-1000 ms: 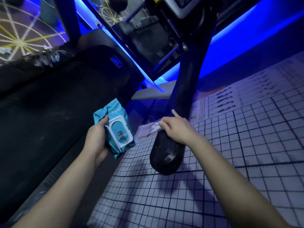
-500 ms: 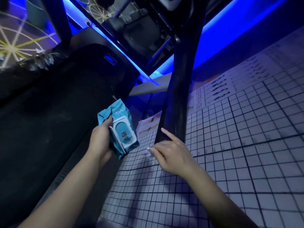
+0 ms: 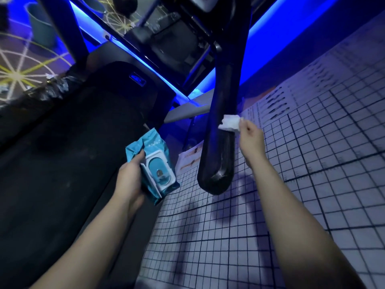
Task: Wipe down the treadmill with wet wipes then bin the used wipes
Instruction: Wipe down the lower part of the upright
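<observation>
Nearest, the left hand [image 3: 129, 180] grips the teal wipes pack [image 3: 154, 170] from behind, its white lid turned toward the camera, above the edge of the treadmill belt [image 3: 62, 153]. Slightly farther on, the right hand [image 3: 251, 136] pinches a crumpled white wipe [image 3: 230, 122] at its edge, and the wipe touches the right side of the dark handrail [image 3: 216, 167]. The wipe looks light, limp and damp, so it will likely bunch or slide on that glossy, rigid bar. Holding it as a folded wad, with the fingers flat behind it, should give firmer contact than an edge pinch. Beyond, on the patterned floor, stands a teal bucket [image 3: 41, 28], possibly the bin.
</observation>
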